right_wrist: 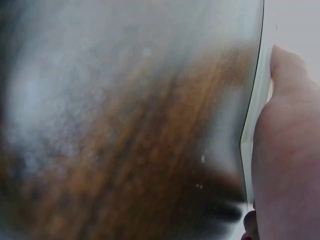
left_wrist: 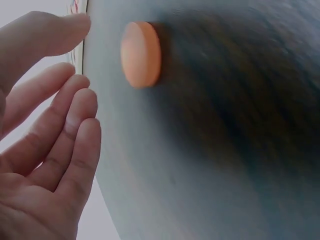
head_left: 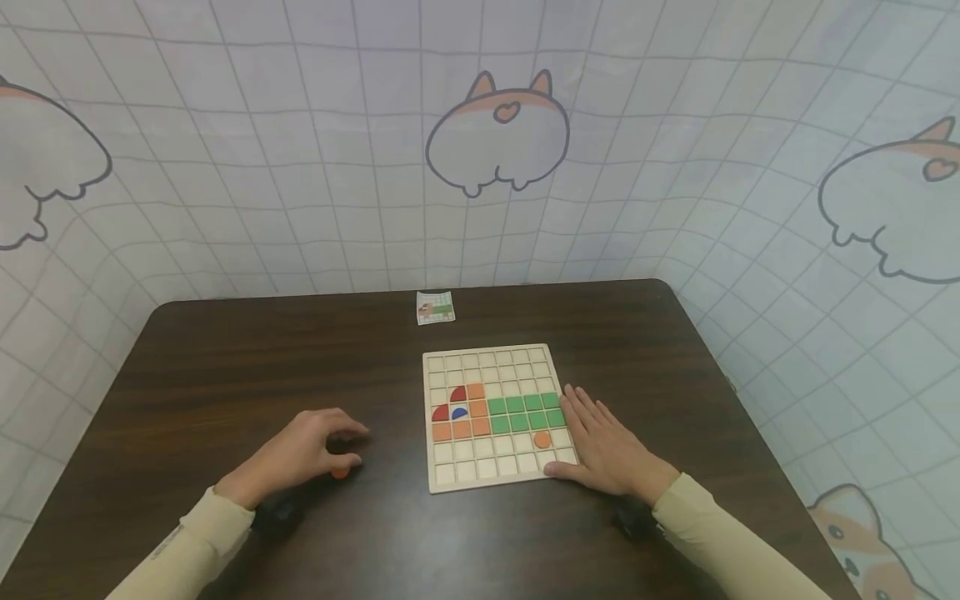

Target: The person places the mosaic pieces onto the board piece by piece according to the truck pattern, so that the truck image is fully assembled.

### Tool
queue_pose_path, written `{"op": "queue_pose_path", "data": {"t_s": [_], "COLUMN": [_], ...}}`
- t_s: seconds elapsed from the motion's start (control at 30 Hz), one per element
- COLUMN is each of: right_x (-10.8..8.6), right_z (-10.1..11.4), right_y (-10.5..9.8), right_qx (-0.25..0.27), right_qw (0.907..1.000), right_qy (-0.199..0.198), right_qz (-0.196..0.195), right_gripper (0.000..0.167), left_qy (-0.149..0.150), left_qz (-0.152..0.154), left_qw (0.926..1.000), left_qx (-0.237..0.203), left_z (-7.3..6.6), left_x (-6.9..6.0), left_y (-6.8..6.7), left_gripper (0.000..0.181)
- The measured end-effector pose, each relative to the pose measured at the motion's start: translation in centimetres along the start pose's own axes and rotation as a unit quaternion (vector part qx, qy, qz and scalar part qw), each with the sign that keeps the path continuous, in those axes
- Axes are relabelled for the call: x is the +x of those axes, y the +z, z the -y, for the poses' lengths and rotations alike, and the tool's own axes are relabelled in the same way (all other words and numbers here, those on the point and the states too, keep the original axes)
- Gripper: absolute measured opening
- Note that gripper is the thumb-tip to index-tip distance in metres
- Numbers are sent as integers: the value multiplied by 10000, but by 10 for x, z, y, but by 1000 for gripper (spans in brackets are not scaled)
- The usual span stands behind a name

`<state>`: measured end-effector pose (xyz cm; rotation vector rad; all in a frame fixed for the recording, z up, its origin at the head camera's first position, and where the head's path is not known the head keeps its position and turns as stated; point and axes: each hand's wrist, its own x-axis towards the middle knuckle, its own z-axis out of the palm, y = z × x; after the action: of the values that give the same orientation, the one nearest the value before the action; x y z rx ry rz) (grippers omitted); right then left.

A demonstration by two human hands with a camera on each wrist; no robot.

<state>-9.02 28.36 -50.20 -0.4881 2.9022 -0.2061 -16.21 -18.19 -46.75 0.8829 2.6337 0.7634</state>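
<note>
An orange round disc [left_wrist: 141,55] lies on the table just below my left hand [head_left: 303,450]. In the left wrist view the thumb and loosely bent fingers stand apart from it, with nothing between them. From the head view only a sliver of this disc [head_left: 341,472] shows under the thumb. My right hand [head_left: 611,446] rests with straight fingers along the right edge of the square grid board [head_left: 463,475]. On the board sit green squares [head_left: 517,412], orange squares [head_left: 461,428], red quarter-round pieces [head_left: 441,413], a blue half-round piece [head_left: 459,413] and another orange disc [head_left: 542,439].
A small printed card [head_left: 436,307] with a coloured grid picture lies near the back edge of the dark wooden table [head_left: 300,342]. Behind and beside the table hangs a white checked curtain [head_left: 337,167] with cartoon dogs on it.
</note>
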Motion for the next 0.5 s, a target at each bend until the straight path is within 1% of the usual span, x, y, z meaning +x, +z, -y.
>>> {"op": "queue_pose_path", "data": {"t_s": [0.2,0.37,0.5], "right_x": [0,0,0], "right_z": [1,0,0], "right_y": [-1,-1,-1], "right_qx": [-16,-17,-10], "right_qw": [10000,10000,10000], "right_qy": [-27,-28,-29], "right_qz": [17,5,0], "right_gripper": [114,114,113], "left_qy": [32,-68,-140], "left_qz": [121,220,274], "left_qw": [9999,9996,9992], "left_qx": [-113,-185,-264], "left_z": [10,15,18], "left_x": [-11,-17,-20], "left_y": [2,2,2], "left_gripper": [34,37,38]}}
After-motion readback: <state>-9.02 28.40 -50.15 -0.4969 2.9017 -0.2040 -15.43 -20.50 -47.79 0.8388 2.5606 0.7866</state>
